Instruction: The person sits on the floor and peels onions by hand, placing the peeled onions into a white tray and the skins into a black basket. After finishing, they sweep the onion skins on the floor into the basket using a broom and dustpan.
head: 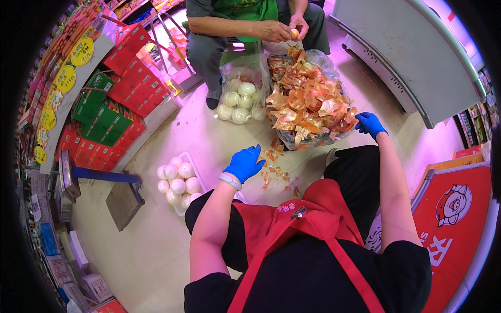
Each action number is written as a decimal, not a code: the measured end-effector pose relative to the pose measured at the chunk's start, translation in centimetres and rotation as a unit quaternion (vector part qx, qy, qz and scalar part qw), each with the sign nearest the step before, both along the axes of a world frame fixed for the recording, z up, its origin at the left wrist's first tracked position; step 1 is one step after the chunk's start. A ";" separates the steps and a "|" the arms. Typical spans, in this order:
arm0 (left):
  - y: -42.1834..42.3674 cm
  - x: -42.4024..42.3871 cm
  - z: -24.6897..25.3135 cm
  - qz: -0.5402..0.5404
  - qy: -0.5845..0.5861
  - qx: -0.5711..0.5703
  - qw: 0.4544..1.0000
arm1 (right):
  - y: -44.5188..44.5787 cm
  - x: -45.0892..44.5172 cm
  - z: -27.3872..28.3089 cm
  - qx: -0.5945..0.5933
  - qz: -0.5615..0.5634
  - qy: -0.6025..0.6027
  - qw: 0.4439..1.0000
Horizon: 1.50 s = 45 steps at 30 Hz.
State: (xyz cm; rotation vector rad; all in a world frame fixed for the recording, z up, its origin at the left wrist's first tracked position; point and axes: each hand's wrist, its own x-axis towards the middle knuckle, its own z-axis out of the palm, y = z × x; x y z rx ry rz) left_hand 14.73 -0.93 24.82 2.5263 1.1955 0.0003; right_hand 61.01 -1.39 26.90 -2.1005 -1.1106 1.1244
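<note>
My left hand, in a blue glove with a pale band at the wrist, hovers above the floor between the tray and some fallen skins. Whether anything lies between its curled fingers cannot be told. At the right edge of a heap of brown onion skins is my right hand, also gloved in blue, its fingertips at a piece of skin. The heap fills a container lined with clear plastic. Peeled onions are piled on a white tray to the left. More peeled onions fill a clear plastic bag beside the heap.
Across from me sits a person in a green apron, holding an onion in both hands. A platform scale stands on the floor at left, near stacked red and green boxes. A grey counter and a red panel flank the right.
</note>
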 end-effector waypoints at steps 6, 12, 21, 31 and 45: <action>-0.1 0.2 0.5 0.009 0.013 -0.023 1.000 | -0.1 0.1 -0.1 0.007 -0.004 0.009 1.000; 0.0 0.1 0.0 0.007 0.007 -0.011 1.000 | 0.1 0.0 0.0 0.002 0.001 -0.003 1.000; -0.1 0.1 0.0 0.004 0.006 -0.010 1.000 | 0.1 0.1 -0.4 0.013 -0.006 0.009 1.000; 0.0 0.3 -0.1 0.003 0.006 -0.016 1.000 | 0.2 0.0 -0.2 0.016 0.000 -0.001 1.000; 2.6 1.7 6.9 0.107 -0.684 -0.576 0.433 | 0.8 -2.1 4.0 0.115 0.006 0.540 0.834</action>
